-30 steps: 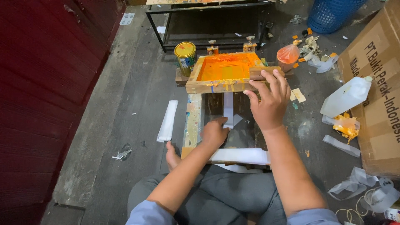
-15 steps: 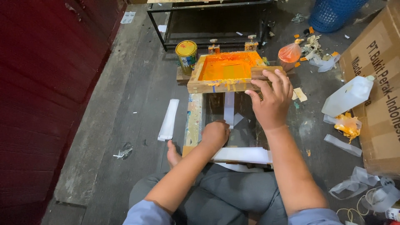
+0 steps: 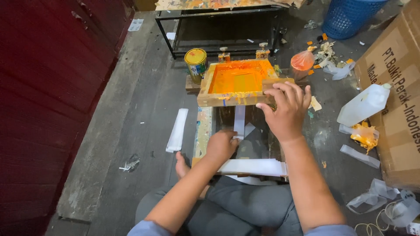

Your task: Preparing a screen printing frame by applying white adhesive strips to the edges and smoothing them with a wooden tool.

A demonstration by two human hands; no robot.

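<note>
Wooden-framed printing screen smeared with orange ink sits tilted up over a paint-stained work board on the grey floor. Right hand grips the frame's near right corner, fingers curled over the rim. Left hand, loosely closed, presses a narrow white paper strip beneath the screen.

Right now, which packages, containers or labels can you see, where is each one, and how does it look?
Cardboard box: far right on the floor, big, brown, dark print on its side.
Paint can: left of the orange wooden frame, round, yellow lid, printed label.
Plastic jug: against the box, white, lying tilted.
Plastic bag: right of the frame, tied, orange inside.
Basket: top right, blue, mesh.
</note>
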